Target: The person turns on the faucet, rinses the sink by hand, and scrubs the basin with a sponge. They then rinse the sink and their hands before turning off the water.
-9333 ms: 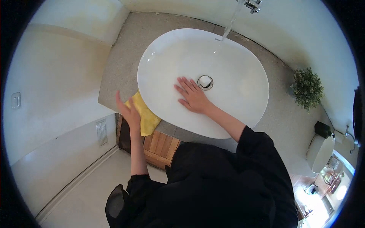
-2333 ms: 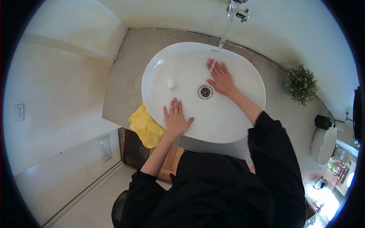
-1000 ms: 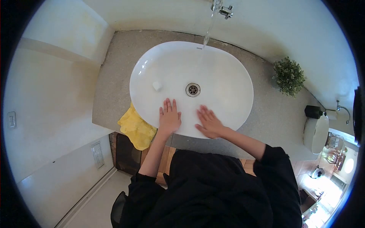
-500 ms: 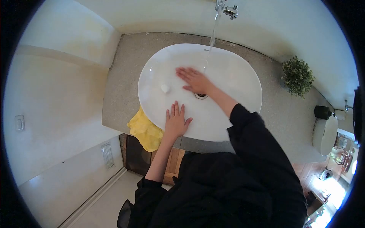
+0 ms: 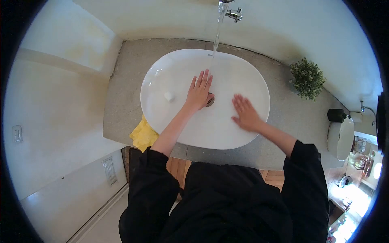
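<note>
Both my hands are over the white oval sink basin [image 5: 227, 139], each with nothing in it. My left hand [image 5: 198, 92] is open, fingers pointing up toward the running water [image 5: 219, 32], its thumb beside the metal drain [image 5: 211, 99]. On the basin's right side, my right hand [image 5: 246, 112] is open and slightly blurred, with fingers extended up and to the left. A small white lump [image 5: 168, 96] lies in the basin, left of my left hand. The yellow cloth [image 5: 144, 134] hangs over the counter edge, close to my left forearm.
From the wall tap [image 5: 234, 15] water pours into the basin. A potted green plant [image 5: 307, 79] stands on the grey counter [image 5: 121, 101] at the right. Farther right are a black container [image 5: 338, 115] and a second white basin [image 5: 341, 139].
My left hand has moved up from the basin's near side to the drain. My right hand has swept from the middle to the right and down. The view has shifted slightly.
</note>
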Tool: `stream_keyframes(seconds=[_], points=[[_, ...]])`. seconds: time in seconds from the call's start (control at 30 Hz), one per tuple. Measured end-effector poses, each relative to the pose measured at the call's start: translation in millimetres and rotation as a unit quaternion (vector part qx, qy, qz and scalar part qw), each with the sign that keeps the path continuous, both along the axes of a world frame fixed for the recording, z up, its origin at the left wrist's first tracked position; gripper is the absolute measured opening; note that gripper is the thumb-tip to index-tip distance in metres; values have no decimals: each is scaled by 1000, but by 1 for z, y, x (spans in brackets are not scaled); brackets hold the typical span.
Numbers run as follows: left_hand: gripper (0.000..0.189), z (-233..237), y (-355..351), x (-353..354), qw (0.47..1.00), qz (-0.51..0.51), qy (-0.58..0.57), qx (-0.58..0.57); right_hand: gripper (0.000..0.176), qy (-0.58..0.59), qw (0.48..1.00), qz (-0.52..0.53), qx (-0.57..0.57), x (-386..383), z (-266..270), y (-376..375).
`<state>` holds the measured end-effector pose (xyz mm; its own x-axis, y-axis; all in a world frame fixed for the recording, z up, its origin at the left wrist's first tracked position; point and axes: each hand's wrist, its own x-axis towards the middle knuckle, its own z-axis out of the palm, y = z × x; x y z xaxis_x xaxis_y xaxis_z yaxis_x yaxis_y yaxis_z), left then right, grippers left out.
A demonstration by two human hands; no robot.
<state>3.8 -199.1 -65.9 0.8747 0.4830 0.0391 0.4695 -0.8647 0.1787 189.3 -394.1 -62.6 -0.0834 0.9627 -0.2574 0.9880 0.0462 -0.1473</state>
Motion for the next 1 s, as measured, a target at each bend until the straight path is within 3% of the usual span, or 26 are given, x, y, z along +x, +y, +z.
stream_keyframes(seconds=[0.13,0.2,0.3,0.4,0.47,0.53,0.6,0.77,0.87,0.97,1.0], points=[[74,-22,-1,20,998,-66,-10,-16,74,161,967,32,-193,-72,16,-9],[73,-38,-1,20,995,-94,-30,-4,72,272,942,81,-181,-103,16,2],[71,-32,9,10,995,-88,-30,23,72,255,953,110,-125,-115,10,24],[72,-33,24,-7,997,-56,-24,48,75,221,965,55,-130,-106,8,20],[74,-38,26,-19,999,-30,-33,22,79,128,988,-37,-83,-78,-5,16],[76,-40,13,-30,997,2,-57,-45,82,18,992,-119,38,-37,-17,23],[80,-40,-9,-45,996,63,-18,-67,80,-30,980,-118,158,-2,-17,48],[86,-9,-67,-81,964,160,127,-171,77,-41,961,-17,272,12,-15,147],[87,12,-82,-89,927,179,229,-236,73,16,952,-19,306,-34,-31,198],[86,48,-90,-75,867,165,375,-282,68,74,959,28,271,-95,-41,220],[86,52,-94,-75,869,134,367,-305,67,92,955,-6,283,-114,-42,221]])
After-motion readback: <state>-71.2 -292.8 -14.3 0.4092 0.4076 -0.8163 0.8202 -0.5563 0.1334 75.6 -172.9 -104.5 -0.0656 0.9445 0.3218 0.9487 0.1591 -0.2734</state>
